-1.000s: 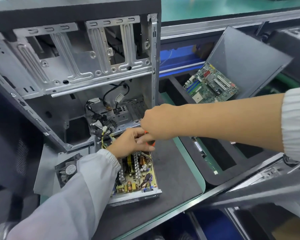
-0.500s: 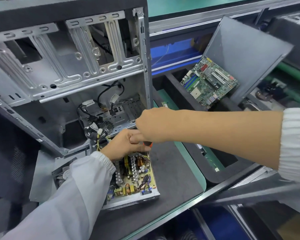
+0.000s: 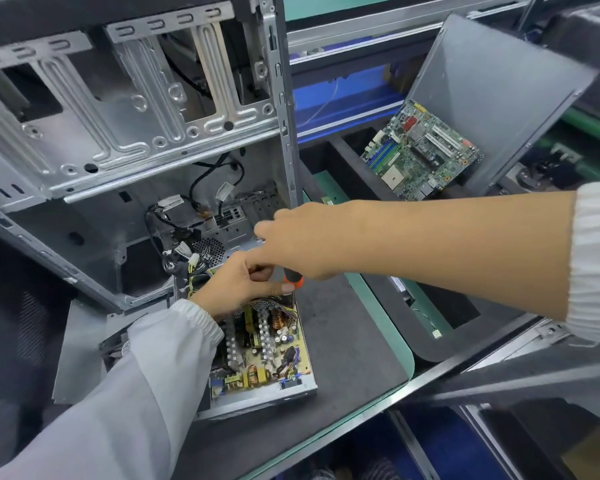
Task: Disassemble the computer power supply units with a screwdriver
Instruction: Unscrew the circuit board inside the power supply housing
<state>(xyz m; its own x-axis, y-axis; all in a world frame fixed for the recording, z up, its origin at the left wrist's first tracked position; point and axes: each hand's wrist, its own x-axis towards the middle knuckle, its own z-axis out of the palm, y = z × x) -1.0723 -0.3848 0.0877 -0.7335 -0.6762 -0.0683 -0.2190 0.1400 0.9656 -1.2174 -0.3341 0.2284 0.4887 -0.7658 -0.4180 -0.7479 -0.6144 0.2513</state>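
Dark matting covers the bench [image 3: 343, 341] where I work, with a green edge along its side. On it lies the power supply unit [image 3: 260, 355] with its lid off, so I see the yellow board and little coils inside. It sits right in front of a big open metal computer case [image 3: 125, 126]. My left hand [image 3: 236, 289] curls its fingers at the far end of the unit. My right hand [image 3: 298, 244] wraps its fingers round the screwdriver [image 3: 293, 279], whose orange and black handle pokes out below my fist. Off to the right, a green motherboard [image 3: 420, 150] leans in a tray.
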